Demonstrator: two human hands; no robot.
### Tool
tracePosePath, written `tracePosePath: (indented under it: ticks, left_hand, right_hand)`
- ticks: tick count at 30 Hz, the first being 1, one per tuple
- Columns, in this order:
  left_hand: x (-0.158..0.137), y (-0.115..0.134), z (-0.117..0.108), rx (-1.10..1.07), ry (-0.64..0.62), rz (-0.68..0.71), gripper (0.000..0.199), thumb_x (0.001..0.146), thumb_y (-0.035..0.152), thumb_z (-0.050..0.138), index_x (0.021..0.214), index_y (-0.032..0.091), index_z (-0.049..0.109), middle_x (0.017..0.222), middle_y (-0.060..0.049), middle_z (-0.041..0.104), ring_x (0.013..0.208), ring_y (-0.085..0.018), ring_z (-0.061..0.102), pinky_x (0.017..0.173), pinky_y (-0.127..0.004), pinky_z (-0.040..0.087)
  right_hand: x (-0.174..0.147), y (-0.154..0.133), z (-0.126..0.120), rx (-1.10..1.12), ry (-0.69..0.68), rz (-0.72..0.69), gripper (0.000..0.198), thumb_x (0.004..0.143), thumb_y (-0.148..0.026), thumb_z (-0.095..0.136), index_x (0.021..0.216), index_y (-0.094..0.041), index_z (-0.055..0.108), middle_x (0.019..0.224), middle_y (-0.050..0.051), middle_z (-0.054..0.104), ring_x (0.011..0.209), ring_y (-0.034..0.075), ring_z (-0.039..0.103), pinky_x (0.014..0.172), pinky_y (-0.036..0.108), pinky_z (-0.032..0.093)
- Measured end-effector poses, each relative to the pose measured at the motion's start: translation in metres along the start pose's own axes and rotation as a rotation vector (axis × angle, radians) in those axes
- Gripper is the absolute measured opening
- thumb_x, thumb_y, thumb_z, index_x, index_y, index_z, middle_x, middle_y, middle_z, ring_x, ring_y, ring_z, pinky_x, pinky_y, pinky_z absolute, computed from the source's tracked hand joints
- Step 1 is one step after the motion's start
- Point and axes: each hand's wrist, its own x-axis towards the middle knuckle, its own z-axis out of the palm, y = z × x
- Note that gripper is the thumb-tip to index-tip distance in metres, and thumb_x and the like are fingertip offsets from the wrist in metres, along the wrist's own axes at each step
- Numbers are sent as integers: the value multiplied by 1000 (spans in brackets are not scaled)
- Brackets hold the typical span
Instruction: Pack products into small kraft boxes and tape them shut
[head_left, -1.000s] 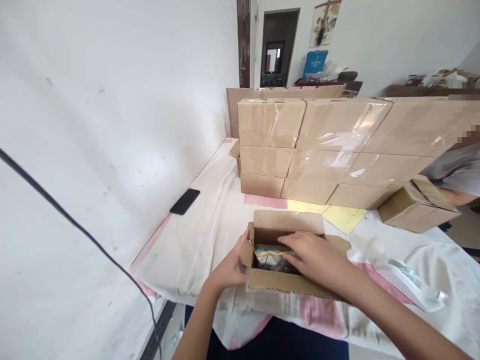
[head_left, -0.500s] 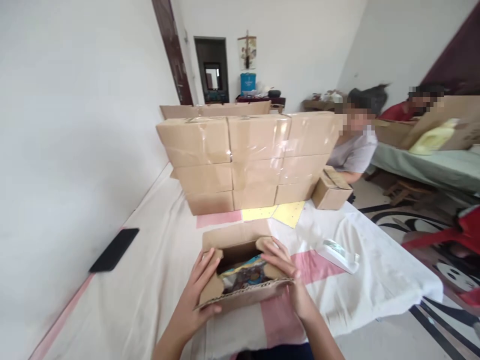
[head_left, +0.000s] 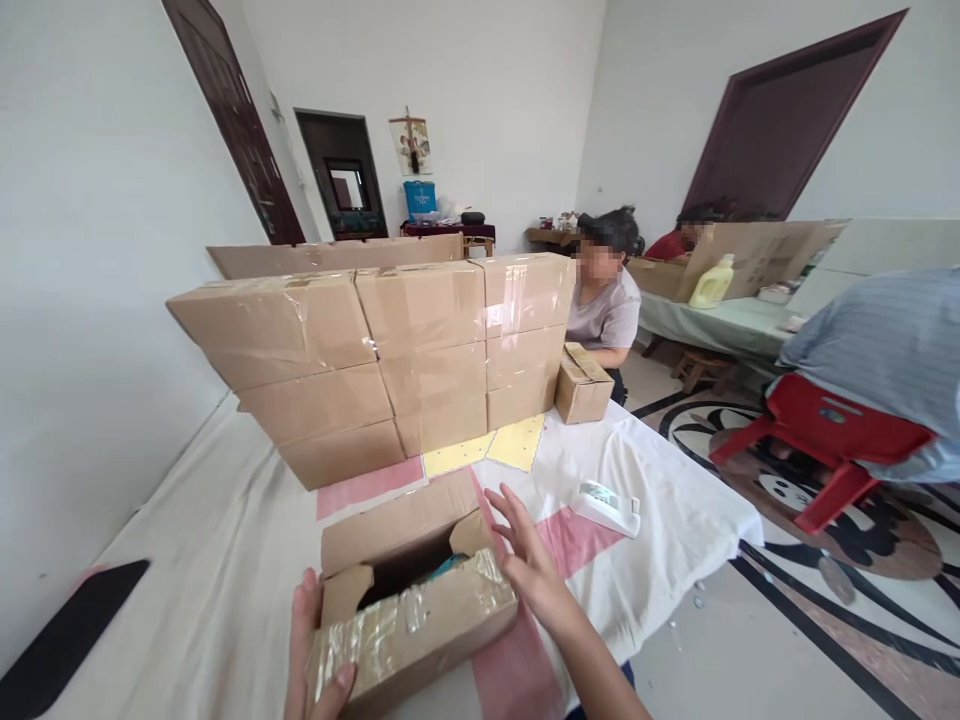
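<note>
While the left end of an open cardboard box is clasped by the left hand, fingers laid along the end and thumb pressed over the taped front, the box is apparently being steadied against sliding. At its right end the right hand is held with fingers spread, nothing pinched between them; whether the raised back flap is touched by them cannot be told. Both side flaps are angled inward, and a blue item is partly seen inside. The box is set near the front of the cloth-covered counter, presumably for easy reach. A dark flat device is laid off to the left, clear of the work. Beyond the right hand, a white tape dispenser is placed, probably to be handy. Farther back, a wall of taped cartons is stacked, perhaps to save space, with a single closed carton set beside it. Behind these a co-worker is seen.
</note>
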Motion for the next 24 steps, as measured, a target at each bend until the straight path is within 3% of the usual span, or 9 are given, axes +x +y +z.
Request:
tracePosePath:
  ticks: [3,5,7,9,12,16,18,20,24]
  left_hand:
    - [1,4,0,-17,-16,33,76,96,50,45,161,40,6,171,6,9,157,-30,6,130,-53,11]
    - [1,6,1,-13,0,78,77,97,47,45,162,37,5,171,2,11,157,-31,10,129,-53,16]
    - [2,5,1,31,26,152,71,96,45,47,160,33,18,169,-3,19,156,-32,17,127,-55,22]
    - [4,2,-3,117,51,254,51,97,42,48,145,28,43,165,-7,28,153,-34,24,125,-58,25]
    - [9,0,-15,307,55,403,27,98,37,48,119,23,56,158,-12,34,149,-34,33,120,-61,32]
    - [12,11,-30,602,-2,664,15,96,26,53,109,24,59,143,-12,53,143,-32,43,116,-56,39]
    - [9,22,-32,721,-66,815,22,95,18,54,115,23,59,132,-10,63,135,-27,53,119,-52,35]
    - [4,32,-30,818,-130,908,35,95,18,55,129,21,55,133,-10,65,131,-25,57,122,-47,32]
    - [-3,39,-19,1028,-235,964,53,96,35,56,146,20,46,144,-8,60,135,-28,54,124,-45,22]
  right_hand:
    - [11,1,7,127,12,-36,76,87,-41,61,156,-31,30,147,12,55,141,27,48,118,50,35]
    - [14,-2,12,125,55,-100,63,89,-36,59,149,-29,41,125,10,68,133,25,55,117,49,35]
    - [14,-5,15,69,47,-131,46,93,-31,53,138,-27,52,105,6,73,119,24,62,117,48,34]
    - [11,-6,14,23,9,-125,37,95,-27,48,131,-26,57,97,4,72,108,24,66,116,48,34]
    - [7,-4,10,23,-42,-165,37,95,-26,48,131,-26,55,97,4,71,121,25,60,118,47,29]
    - [4,1,5,23,-100,-233,38,94,-28,52,132,-28,53,106,4,71,144,25,41,122,47,23]
    - [2,2,3,15,-107,-228,36,95,-27,51,131,-29,54,109,4,71,147,24,38,123,47,23]
    - [0,1,2,7,-97,-218,33,97,-28,49,130,-29,54,111,4,71,147,23,38,123,47,22]
    - [-4,-1,4,30,-99,-245,36,97,-37,55,131,-28,54,114,6,70,149,25,36,124,47,21]
